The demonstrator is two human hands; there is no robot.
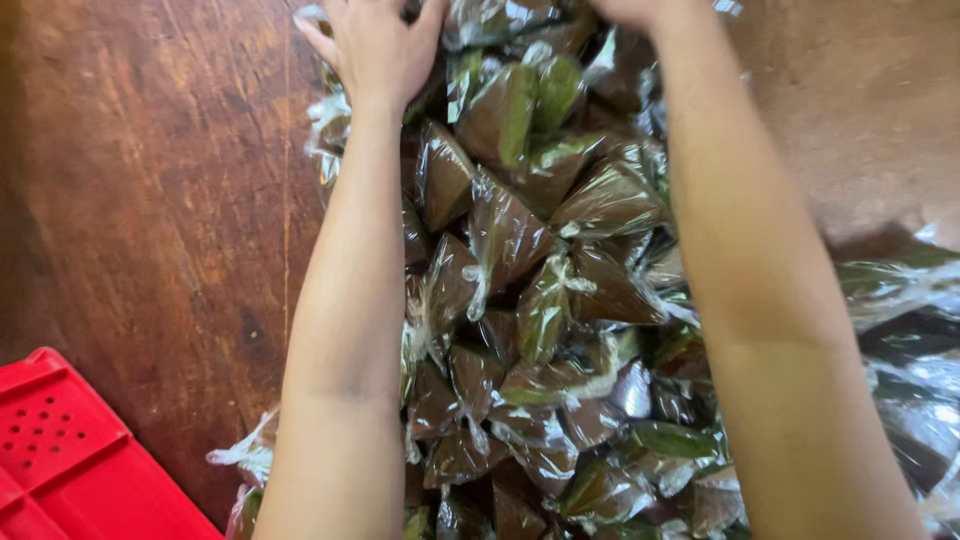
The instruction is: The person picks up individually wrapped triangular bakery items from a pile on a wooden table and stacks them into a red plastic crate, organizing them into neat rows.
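A big heap of small cone-shaped packets (540,300), brown and green inside clear plastic wrap, lies between my two forearms. My left hand (375,45) rests on the heap's far left edge, fingers spread and pressed against the packets. My right hand (630,10) reaches over the far right of the heap; only its wrist and heel show, the fingers are cut off by the top of the frame. Both forearms run along the sides of the pile.
The heap lies on a dark brown wooden table (150,200). A red perforated plastic crate (70,460) sits at the near left corner. More wrapped packets (910,340) spill out at the right edge.
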